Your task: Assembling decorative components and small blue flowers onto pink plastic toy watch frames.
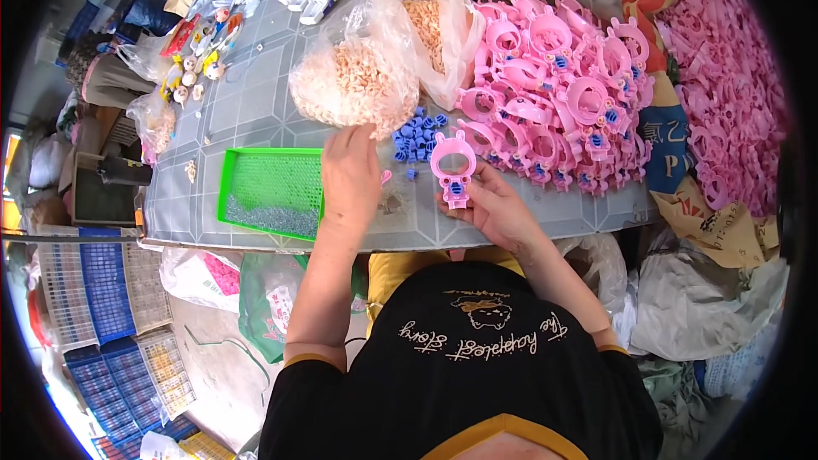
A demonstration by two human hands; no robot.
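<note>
My right hand (494, 204) grips a pink rabbit-shaped plastic frame (453, 166) with a round opening and a blue part fixed in its lower body. My left hand (351, 175) is at the near edge of a clear plastic bag (354, 77) full of small peach-coloured parts. Its fingers are bent and drawn together at the bag's mouth; whatever is between them is hidden. Small blue plastic parts (417, 136) lie in a pile between the bag and the held frame. A small pink piece (386, 176) shows beside my left hand.
A green tray (228, 196) with small grey bits stands left of my left hand. Many pink frames (554, 94) are heaped at the right, with more pink parts (724, 77) beyond. Another bag of peach parts (430, 34) stands behind. Small figures (200, 64) lie at the far left.
</note>
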